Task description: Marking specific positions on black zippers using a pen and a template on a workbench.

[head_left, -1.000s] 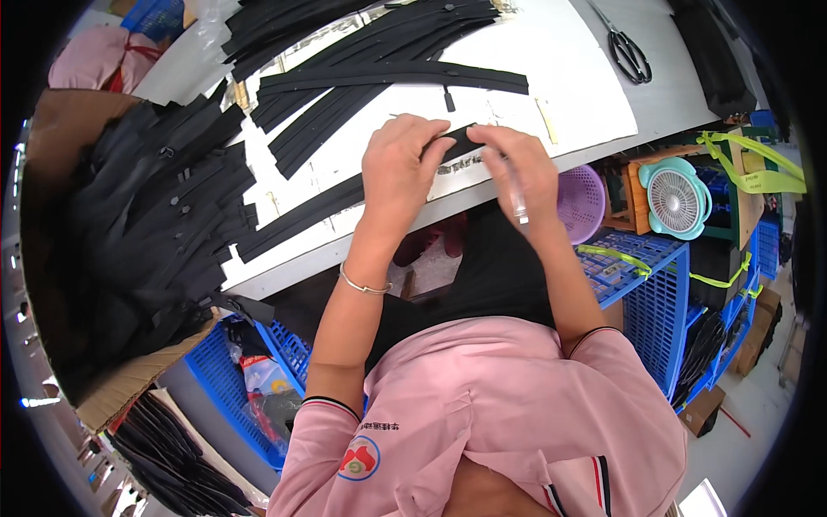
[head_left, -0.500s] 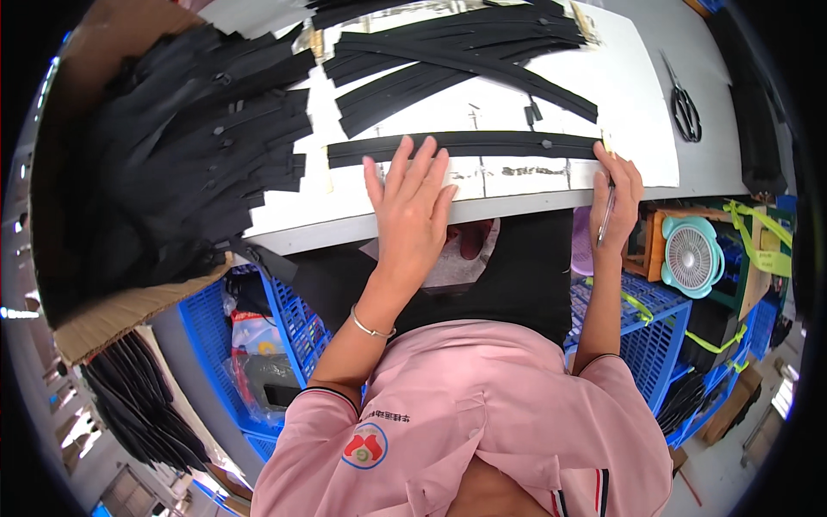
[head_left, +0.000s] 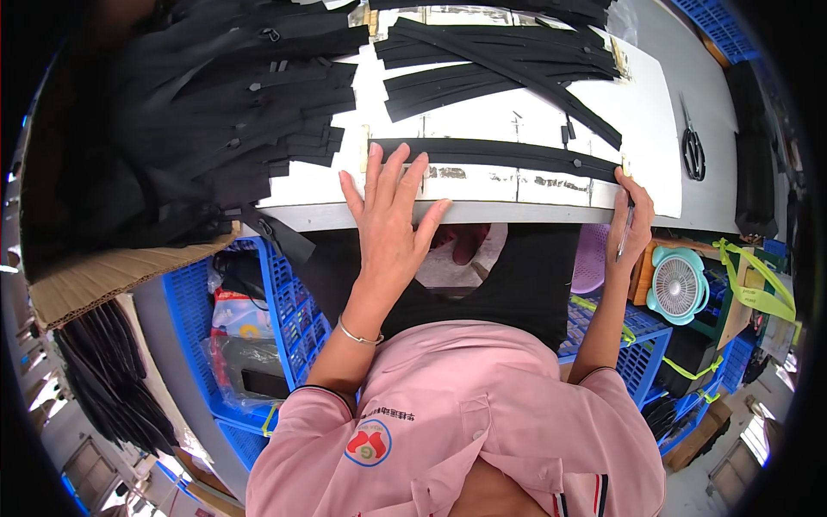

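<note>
Black zipper strip [head_left: 508, 153] lies on white sheet [head_left: 659, 177], near your side of tabletop [head_left: 722, 164]. Looks light, soft, bendy, hard to break. Best held by flat ends, away from slider [head_left: 577, 162]. Your left hand [head_left: 389, 228], spread loose, now touches left end; half second ago, nearer middle. Your right hand [head_left: 633, 226] holds pen [head_left: 624, 233], stays at right end; maybe pinching strip, can't tell.

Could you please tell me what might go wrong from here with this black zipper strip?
The pen in the right hand might accidentally mark the black zipper strip. The left hand rests at the strip's other end, so a slip could skew it. The diagonal strip ends near the right hand and might get nudged.
</note>
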Demonstrator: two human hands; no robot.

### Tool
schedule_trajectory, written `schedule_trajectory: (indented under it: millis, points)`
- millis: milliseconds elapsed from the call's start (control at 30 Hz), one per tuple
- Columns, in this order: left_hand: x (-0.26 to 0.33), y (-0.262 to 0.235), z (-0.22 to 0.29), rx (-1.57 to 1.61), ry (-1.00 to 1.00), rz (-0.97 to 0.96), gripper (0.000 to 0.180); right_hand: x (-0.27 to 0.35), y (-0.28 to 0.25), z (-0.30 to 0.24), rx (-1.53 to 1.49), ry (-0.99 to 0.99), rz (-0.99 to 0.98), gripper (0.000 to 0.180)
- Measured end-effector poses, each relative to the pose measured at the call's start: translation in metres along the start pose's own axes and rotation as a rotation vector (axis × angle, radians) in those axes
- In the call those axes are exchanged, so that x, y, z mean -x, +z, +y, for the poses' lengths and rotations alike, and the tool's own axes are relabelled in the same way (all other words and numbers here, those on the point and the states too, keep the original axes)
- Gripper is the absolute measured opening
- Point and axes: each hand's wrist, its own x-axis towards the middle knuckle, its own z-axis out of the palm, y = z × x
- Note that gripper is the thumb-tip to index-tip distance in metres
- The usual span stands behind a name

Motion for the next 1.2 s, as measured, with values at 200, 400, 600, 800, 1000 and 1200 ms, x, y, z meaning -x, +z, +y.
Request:
schedule_trajectory:
  millis: [200,400,600,800,1000,1200]
  points:
    - [0.001,0.0,0.0,-0.066,0.011,0.024,0.054,-0.018,0.007,-0.055,-0.044,0.113,0.048,0.023]
    - [0.001,0.003,-0.002,-0.058,0.018,0.058,0.053,-0.041,0.047,-0.159,-0.872,0.35,-0.416,0.02]
    - [0.0,0.003,0.0,-0.025,-0.001,0.07,0.058,-0.035,0.106,-0.187,-0.865,0.236,-0.437,0.015]
    - [0.0,0.005,-0.002,-0.025,0.011,0.096,0.064,-0.033,0.114,-0.189,-0.725,0.052,-0.384,0.011]
    - [0.001,0.004,-0.004,-0.031,0.022,0.104,0.066,-0.031,0.114,-0.193,-0.676,0.047,-0.382,0.01]
    - [0.001,0.004,-0.004,-0.049,0.015,0.088,0.066,-0.03,0.111,-0.19,-0.744,0.084,-0.372,0.015]
